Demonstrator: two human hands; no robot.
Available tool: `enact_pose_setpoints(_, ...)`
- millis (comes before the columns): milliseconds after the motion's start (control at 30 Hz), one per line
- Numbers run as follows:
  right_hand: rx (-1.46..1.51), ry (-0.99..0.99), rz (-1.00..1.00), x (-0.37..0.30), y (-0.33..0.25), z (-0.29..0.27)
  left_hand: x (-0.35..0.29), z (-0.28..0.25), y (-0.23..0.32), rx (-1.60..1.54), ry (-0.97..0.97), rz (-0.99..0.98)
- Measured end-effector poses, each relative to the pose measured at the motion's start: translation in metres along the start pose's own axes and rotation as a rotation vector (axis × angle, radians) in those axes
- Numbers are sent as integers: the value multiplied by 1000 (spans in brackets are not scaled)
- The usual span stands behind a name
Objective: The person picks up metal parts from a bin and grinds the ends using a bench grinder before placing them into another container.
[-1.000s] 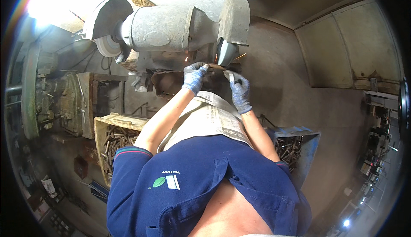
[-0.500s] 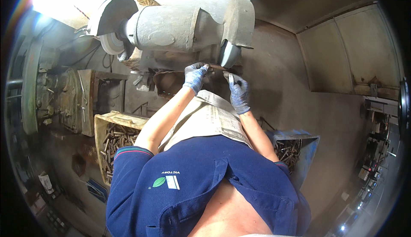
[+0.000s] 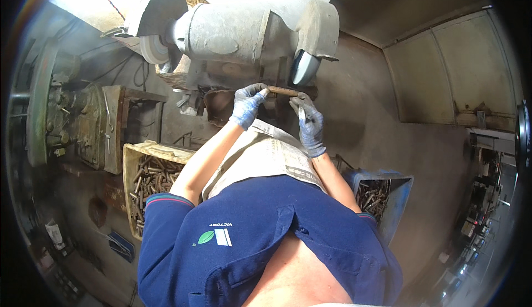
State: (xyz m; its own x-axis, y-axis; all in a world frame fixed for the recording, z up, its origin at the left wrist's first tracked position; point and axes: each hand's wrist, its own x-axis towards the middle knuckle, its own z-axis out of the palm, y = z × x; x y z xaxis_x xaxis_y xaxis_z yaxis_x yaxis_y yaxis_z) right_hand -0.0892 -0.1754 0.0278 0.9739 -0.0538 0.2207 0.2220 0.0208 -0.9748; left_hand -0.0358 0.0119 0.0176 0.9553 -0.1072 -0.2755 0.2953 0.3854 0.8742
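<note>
The sparks of a second ago are gone; the rusty rod now sits just below the grinding wheel, at its 7 o'clock, left hand and right hand each clenched around an end; the grinding pass looks paused.

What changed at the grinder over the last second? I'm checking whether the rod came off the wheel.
The sparks seen a second ago at the right grinding wheel are gone, and the metal rod now sits just below the wheel. Whether it still touches cannot be told. Both gloved hands, left hand and right hand, keep their grip on the rod; both crates of rods are unmoved.
</note>
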Motion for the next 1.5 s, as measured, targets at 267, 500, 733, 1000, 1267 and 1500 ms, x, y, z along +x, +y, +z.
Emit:
enact_pose_setpoints(267, -329, -3, -323, -21, -82, 4, -57, 17, 60, 195, -125, 116)
enact_pose_setpoints(500, -477, 43, -396, -49, -115, 4, -69, 26, 61, 146, -349, 334)
enact_pose_setpoints(733, -611, 144, -397, -72, -127, -5, -75, 39, 48, 98, -436, 279)
enact_pose_setpoints(1000, -452, 137, -256, -57, -114, -8, -61, 43, 39, 84, -284, 6)
enact_pose_setpoints(1267, -358, 162, -75, -12, -16, -29, -12, 49, 20, 122, -104, -95)
enact_pose_setpoints(1500, -193, 184, 2, 11, 2, -44, 16, 60, 0, 89, -63, -109)
